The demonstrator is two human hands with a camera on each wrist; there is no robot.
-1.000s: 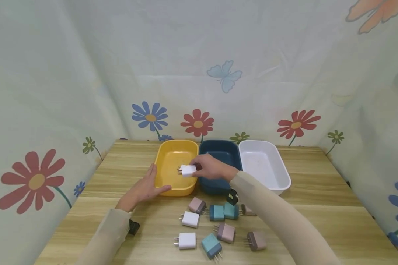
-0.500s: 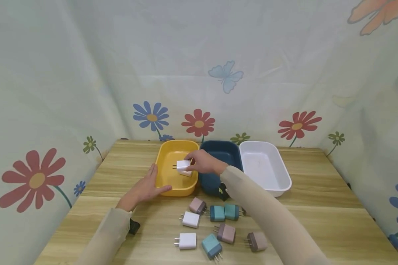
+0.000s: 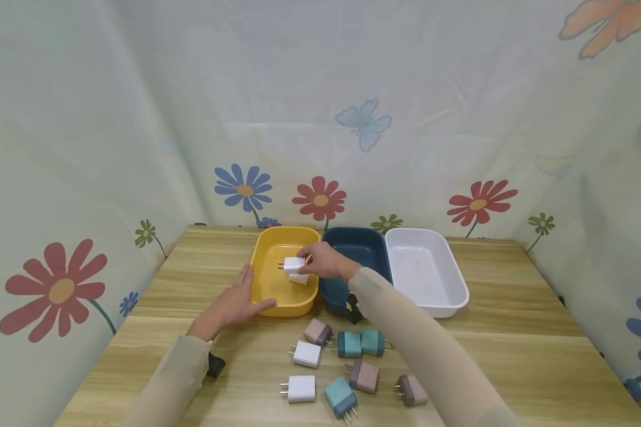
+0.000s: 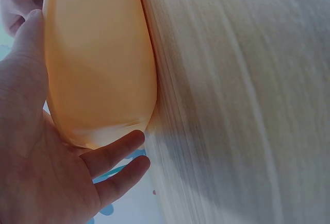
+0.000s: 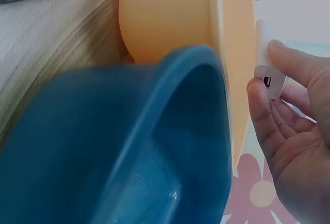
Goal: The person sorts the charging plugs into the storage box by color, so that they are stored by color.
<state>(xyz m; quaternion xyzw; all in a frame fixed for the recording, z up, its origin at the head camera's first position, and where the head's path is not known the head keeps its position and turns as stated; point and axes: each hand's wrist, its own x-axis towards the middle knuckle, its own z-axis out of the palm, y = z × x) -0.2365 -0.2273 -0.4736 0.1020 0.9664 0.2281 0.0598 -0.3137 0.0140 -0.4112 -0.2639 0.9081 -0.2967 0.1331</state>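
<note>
1. right hand (image 3: 328,261): thumb and fingers are pinched on a small white plastic plug charger (image 3: 294,265), so it's a grasp with only the charger's width between them. the charger is over the rounded yellow plastic tray (image 3: 285,309), around the middle of the head view, prongs pointing left. a second white charger (image 3: 300,279) peeks out just below it; can't tell if that one's held too or lying in the tray.
2. left hand (image 3: 234,299): not clenched on anything, fingers spread and mostly straight, touching the yellow tray's left side and near edge.
3. surface: light wood-grain table (image 3: 518,344). a dark blue plastic tray (image 3: 355,242) sits right of the yellow one, then a white plastic tray (image 3: 424,273). lower middle of the frame has loose two-prong chargers: two white (image 3: 301,388), three teal (image 3: 340,397), three pink-and-brown (image 3: 364,376).
4. room: pale cloth backdrop (image 3: 278,71) printed with flowers and butterflies, filling the upper frame and both sides.
5. vs a second ago: the pinched charger has moved slightly up and left, and the right sleeve (image 3: 422,350) now hides a brownish charger that was showing beside the teal pair. left hand hasn't budged.
</note>
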